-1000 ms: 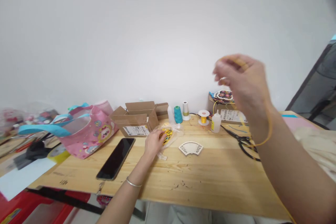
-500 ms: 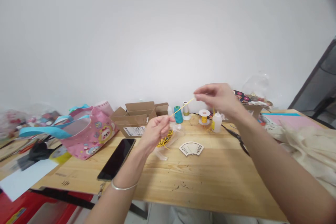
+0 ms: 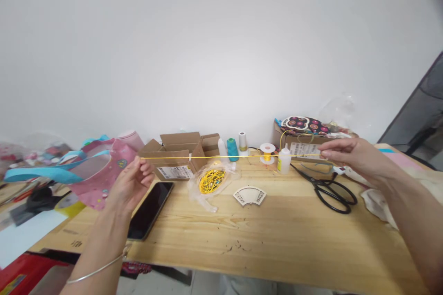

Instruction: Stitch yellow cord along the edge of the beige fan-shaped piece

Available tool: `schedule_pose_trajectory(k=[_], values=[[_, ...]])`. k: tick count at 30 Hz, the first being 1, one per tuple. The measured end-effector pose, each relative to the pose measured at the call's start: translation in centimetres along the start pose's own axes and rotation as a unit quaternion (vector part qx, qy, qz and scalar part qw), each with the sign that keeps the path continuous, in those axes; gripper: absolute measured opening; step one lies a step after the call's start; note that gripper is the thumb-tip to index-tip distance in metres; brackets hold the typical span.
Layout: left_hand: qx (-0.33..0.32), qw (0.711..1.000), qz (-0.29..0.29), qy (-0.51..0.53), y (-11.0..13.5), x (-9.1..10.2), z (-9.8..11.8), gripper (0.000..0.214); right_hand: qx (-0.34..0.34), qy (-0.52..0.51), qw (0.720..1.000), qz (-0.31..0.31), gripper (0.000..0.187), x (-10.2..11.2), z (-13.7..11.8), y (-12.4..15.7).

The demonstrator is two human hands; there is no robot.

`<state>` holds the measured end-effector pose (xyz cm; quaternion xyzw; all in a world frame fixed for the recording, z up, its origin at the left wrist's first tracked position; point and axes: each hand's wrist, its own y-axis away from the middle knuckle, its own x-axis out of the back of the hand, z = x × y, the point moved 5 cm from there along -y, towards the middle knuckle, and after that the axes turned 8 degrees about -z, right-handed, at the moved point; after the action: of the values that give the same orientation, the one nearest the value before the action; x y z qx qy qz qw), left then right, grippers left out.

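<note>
A thin yellow cord (image 3: 228, 156) runs taut and nearly level above the table. My left hand (image 3: 133, 179) pinches one end, in front of the pink bag (image 3: 100, 170). At the other side my right hand (image 3: 346, 154) pinches the cord between thumb and fingers, above the black-handled scissors (image 3: 334, 196). Below the cord lies a bundle of yellow cord (image 3: 212, 180) on a clear plastic bag. A pale fan-shaped wooden piece (image 3: 249, 196) with cut-out patterns rests flat in the middle of the wooden table (image 3: 277, 244).
A black phone (image 3: 152, 209) lies by my left forearm. Along the wall stand an open cardboard box (image 3: 180, 147), a teal thread spool (image 3: 232, 150), a white spool of yellow cord (image 3: 267, 153) and a squeeze bottle (image 3: 284, 161). Beige cloth (image 3: 379, 205) sits at right.
My hands have moved far apart, left hand to the left and right hand to the right. The cord between them has gone from a short slanting length to a long level one.
</note>
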<state>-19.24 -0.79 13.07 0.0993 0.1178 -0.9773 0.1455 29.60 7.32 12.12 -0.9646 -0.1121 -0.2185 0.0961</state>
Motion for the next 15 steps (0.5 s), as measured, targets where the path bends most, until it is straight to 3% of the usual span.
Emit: schedule_pose_trajectory(k=[2,4,7,10,13,15], values=[[0.001,0.997,-0.021,0.069,-0.1,-0.7,-0.3,0.027,0.022,0.030,0.999,-0.014,0.016,-1.2,-1.2,-0.1],[0.007,0.993,-0.070,0.099,0.3,-3.0,-1.0,0.025,0.059,0.051,0.996,-0.047,0.019,-4.0,-3.3,-0.3],[0.028,0.981,-0.168,0.097,2.1,-8.8,-2.6,0.017,0.172,0.063,0.972,-0.149,0.015,-10.6,-7.8,-0.5],[0.095,0.965,-0.223,0.101,4.4,-14.1,-5.2,0.013,0.298,0.023,0.935,-0.189,0.011,-16.6,-11.7,-0.6],[0.169,0.952,-0.196,0.165,5.4,-15.6,-7.8,0.013,0.335,0.047,0.932,-0.131,0.011,-20.0,-12.9,-1.8],[0.222,0.937,-0.174,0.204,5.4,-14.5,-9.0,0.012,0.310,0.045,0.943,-0.113,0.011,-21.2,-12.1,-3.1]])
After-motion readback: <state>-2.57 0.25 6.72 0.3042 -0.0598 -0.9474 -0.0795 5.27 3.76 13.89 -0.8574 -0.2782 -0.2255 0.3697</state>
